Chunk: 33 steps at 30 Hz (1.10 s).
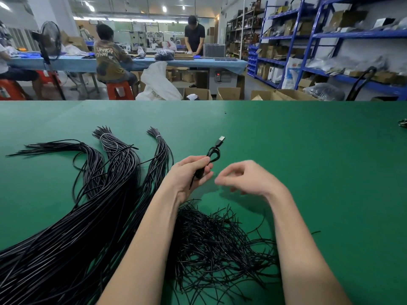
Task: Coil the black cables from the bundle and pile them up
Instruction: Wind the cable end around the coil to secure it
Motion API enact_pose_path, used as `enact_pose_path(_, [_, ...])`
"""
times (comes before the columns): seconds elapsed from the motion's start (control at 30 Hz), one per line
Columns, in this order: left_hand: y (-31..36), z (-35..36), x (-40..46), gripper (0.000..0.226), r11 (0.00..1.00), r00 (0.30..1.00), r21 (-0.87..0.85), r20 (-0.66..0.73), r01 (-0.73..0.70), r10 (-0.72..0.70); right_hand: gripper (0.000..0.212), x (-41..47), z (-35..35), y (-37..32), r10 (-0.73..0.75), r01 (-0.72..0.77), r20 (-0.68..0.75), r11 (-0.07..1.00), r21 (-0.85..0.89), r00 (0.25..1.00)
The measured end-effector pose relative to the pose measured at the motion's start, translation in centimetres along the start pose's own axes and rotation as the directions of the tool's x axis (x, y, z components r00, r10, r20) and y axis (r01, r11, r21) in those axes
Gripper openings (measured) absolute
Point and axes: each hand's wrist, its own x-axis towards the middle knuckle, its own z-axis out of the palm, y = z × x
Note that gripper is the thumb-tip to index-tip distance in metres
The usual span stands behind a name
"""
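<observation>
While left hand (191,172) grips coiled cable (212,154) | right hand (244,178) loosely curled, empty | ties (220,238) beneath

Beyond the green desk (308,150) stand blue shelves (330,36) stacked with boxes, open cardboard boxes (229,93) on the floor, a black fan (50,40), red stools (120,90) and a white bag (157,82).
</observation>
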Motion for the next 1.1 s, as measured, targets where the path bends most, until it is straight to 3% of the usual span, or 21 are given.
enact_pose_path(0.1, [-0.4, 0.0, 0.1, 0.008, 0.996, 0.996, -0.068, -0.064, -0.063, 0.059, 0.015, -0.8, 0.4, 0.0, -0.014, 0.083, 0.272, 0.966, -0.244, 0.962])
enact_pose_path(0.27, [-0.4, 0.3, 0.1, 0.01, 0.983, 0.987, -0.13, -0.107, -0.133, 0.12, 0.008, -1.3, 1.1, -0.2, 0.004, 0.112, 0.34, 0.94, -0.322, 0.94])
enact_pose_path(0.43, [-0.5, 0.0, 0.2, 0.012, 0.977, 0.987, -0.17, -0.115, -0.13, 0.111, 0.003, -1.8, -0.5, 0.1, -0.089, 0.131, 0.167, 0.957, -0.26, 0.982])
enact_pose_path(0.5, [-0.6, 0.0, 0.3, 0.011, 0.975, 0.986, -0.176, -0.119, -0.134, 0.114, 0.003, -2.0, -1.0, 0.3, -0.145, 0.14, -0.021, 0.977, -0.164, 0.989])
enact_pose_path(0.6, [-0.8, 0.2, 0.2, 0.014, 0.978, 0.984, -0.146, -0.12, -0.151, 0.134, 0.005, -1.4, -0.4, 0.8, -0.106, 0.229, -0.472, 0.95, 0.212, 0.875])
enact_pose_path(0.67, [-1.0, 0.6, 0.1, 0.014, 0.981, 0.981, -0.1, -0.108, -0.169, 0.158, 0.005, -0.8, 0.7, 0.1, 0.02, 0.294, -0.553, 0.831, 0.472, 0.833])
enact_pose_path(0.7, [-1.1, 0.9, 0.1, 0.013, 0.981, 0.98, -0.076, -0.097, -0.18, 0.172, 0.006, -0.5, 1.4, -0.2, 0.033, 0.313, -0.569, 0.807, 0.5, 0.822])
enact_pose_path(0.87, [-1.4, 1.9, -0.2, 0.009, 0.965, 0.965, 0.061, -0.033, -0.257, 0.259, 0.009, 0.2, 4.3, -0.1, -0.121, 0.319, -0.655, 0.928, 0.192, 0.746])
enact_pose_path(1.1, [-1.4, 1.8, -0.2, 0.004, 0.933, 0.946, 0.168, -0.015, -0.317, 0.324, 0.016, 0.2, 4.0, 0.2, -0.213, 0.31, -0.656, 0.95, 0.035, 0.725])
